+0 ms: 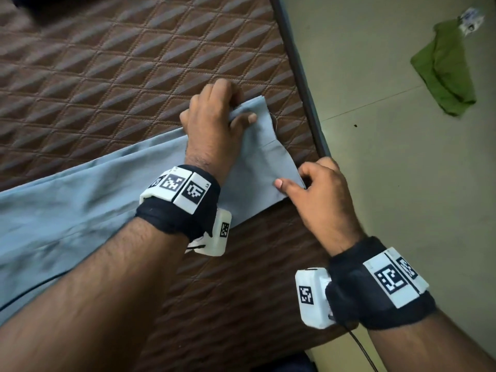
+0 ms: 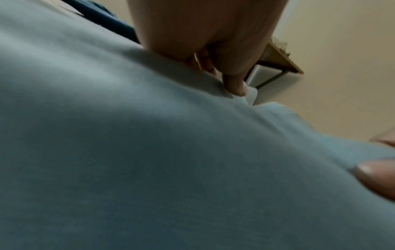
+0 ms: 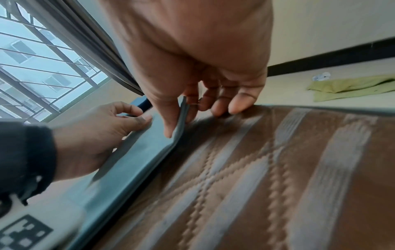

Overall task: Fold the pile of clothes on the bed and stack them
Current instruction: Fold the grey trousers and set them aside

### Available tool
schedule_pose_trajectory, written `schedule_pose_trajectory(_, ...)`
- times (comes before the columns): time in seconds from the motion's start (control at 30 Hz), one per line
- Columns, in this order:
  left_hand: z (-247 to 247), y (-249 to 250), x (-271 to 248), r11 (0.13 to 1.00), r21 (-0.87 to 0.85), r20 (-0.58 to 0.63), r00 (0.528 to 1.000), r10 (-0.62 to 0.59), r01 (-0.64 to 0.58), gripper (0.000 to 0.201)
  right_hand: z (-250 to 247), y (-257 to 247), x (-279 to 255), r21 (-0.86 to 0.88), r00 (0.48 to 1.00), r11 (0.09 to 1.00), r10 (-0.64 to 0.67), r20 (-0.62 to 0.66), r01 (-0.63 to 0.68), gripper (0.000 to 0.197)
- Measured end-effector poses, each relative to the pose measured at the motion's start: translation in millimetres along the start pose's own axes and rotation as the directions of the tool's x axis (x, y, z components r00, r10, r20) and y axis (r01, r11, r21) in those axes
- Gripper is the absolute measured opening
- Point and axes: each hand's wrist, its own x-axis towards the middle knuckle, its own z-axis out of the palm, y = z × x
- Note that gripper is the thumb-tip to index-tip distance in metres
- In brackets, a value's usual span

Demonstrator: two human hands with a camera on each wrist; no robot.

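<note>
A light blue-grey garment (image 1: 80, 205) lies stretched across the brown quilted bed (image 1: 107, 63), its hem end near the bed's right edge. My left hand (image 1: 214, 114) pinches the far corner of that end, thumb on top of the cloth (image 2: 149, 152). At the near corner my right hand (image 1: 311, 181) pinches the hem between thumb and fingers. In the right wrist view the pinched hem (image 3: 179, 118) stands on edge between my right thumb and fingers, with my left hand (image 3: 102, 132) holding the same cloth further along.
The bed's dark edge (image 1: 300, 76) runs diagonally on the right, with pale floor beyond it. A green cloth (image 1: 445, 71) lies crumpled on the floor beside a small white scrap (image 1: 472, 21). A barred window (image 3: 32, 59) and a small table (image 2: 278, 59) stand beyond the bed.
</note>
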Motion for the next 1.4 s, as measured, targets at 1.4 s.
schedule_pose_trajectory(1.4,-158,-171,-89,0.965,0.264,-0.063,0.998,0.018,-0.001,0.015,8,-97,62,-0.493,0.868,0.717,-0.443,0.225,0.493,0.044)
